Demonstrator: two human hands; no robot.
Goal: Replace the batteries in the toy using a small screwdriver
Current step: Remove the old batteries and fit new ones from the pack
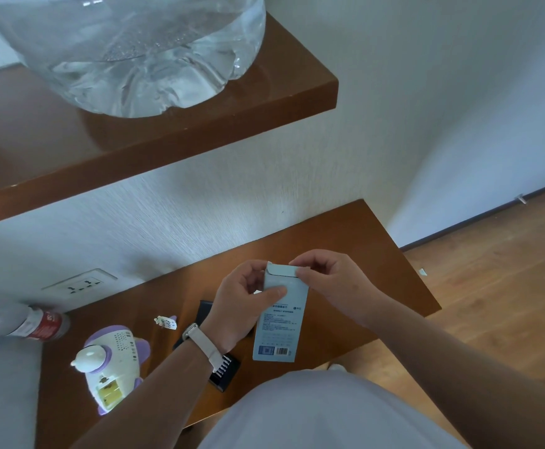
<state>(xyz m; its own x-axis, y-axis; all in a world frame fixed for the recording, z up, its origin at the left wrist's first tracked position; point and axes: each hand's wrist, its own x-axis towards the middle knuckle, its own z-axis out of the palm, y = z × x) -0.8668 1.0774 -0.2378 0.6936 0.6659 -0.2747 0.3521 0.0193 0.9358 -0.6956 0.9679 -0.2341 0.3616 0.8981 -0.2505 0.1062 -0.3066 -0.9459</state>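
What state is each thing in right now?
light blue box: upright, held above the table, top flap being worked
left hand: gripping box
right hand: pinching top flap
toy: lying on table, battery compartment open
bit case: open
bottle: lying on its side

Both bare forearms reach forward and meet at the pale blue box (280, 319), held upright. The left hand (245, 303), a watch strap on its wrist, grips the box's left edge, thumb across its face. The right hand (332, 283) pinches the box's top flap.
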